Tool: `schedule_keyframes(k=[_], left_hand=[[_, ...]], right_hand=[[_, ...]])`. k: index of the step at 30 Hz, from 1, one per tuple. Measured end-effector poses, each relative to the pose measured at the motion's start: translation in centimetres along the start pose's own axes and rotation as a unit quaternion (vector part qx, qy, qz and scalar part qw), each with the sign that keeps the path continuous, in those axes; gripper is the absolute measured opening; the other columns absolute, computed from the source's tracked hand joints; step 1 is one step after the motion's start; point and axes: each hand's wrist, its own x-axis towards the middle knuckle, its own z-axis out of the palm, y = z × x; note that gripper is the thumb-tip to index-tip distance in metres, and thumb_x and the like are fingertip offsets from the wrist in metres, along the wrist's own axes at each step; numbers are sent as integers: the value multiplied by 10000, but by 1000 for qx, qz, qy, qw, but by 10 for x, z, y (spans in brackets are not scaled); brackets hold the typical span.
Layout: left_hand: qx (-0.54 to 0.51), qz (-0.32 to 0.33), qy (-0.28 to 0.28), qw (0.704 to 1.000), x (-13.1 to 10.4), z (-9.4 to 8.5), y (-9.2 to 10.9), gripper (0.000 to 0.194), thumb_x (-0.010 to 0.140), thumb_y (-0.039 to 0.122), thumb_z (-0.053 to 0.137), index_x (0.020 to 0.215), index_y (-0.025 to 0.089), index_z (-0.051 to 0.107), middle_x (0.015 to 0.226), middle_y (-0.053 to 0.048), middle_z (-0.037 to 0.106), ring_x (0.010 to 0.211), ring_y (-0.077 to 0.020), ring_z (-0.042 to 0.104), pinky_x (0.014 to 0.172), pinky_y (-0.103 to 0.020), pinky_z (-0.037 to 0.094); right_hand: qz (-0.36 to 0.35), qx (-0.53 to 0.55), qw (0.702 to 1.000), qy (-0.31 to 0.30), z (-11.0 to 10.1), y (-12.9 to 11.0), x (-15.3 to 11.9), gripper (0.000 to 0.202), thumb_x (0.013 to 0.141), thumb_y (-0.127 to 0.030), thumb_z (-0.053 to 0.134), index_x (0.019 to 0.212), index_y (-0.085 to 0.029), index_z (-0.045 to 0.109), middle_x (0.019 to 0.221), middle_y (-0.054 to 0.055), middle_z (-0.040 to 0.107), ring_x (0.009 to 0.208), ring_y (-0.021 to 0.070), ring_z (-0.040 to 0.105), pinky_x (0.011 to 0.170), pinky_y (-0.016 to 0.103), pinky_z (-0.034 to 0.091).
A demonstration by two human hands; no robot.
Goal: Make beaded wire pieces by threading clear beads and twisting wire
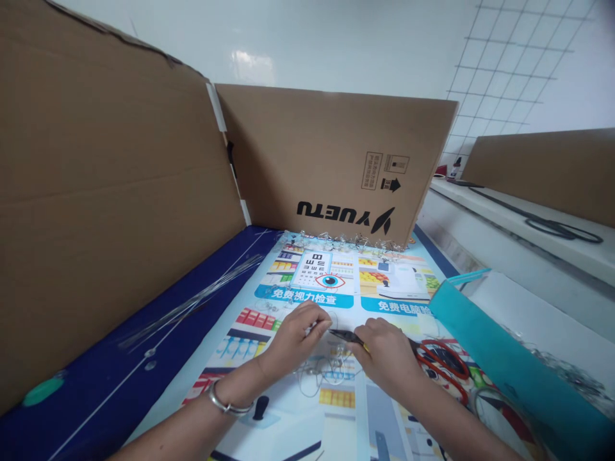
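Observation:
My left hand (295,336), with a metal bangle at the wrist, pinches a thin wire (332,315) between thumb and finger. In my right hand (387,355) is a pair of pliers (342,334) with dark pointed jaws, their tips close to the left fingertips. Whether the jaws touch the wire I cannot tell. Thin wire loops with small clear pieces (314,372) lie on the printed sheet (336,410) just below both hands. Red-handled scissors (446,360) rest beside my right hand, their blades mostly hidden behind it.
Cardboard panels (269,147) stand at the left and back. Straight wires (202,298) lie on the blue surface at left. More small wire pieces (350,243) line the back panel. At right are a turquoise box (509,358) holding wire pieces and a round clear container (500,410).

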Motion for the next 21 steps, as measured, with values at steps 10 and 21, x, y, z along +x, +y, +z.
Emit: schedule_keyframes(k=[10, 21], left_hand=[[-15, 5, -3, 1000, 0, 0, 0, 177, 869, 223, 433, 733, 171, 534, 731, -27, 552, 734, -145, 488, 701, -285, 398], [-13, 11, -1, 1000, 0, 2, 0, 185, 871, 232, 422, 739, 174, 538, 720, -27, 544, 726, -148, 487, 694, -286, 402]], right_hand=[[14, 20, 999, -31, 0, 0, 2, 311, 865, -439, 394, 804, -204, 589, 806, 34, 564, 795, 157, 503, 650, 253, 306], [6, 16, 1000, -15, 2, 0, 1, 282, 864, -415, 408, 771, -203, 570, 787, 25, 577, 776, 167, 503, 644, 262, 301]])
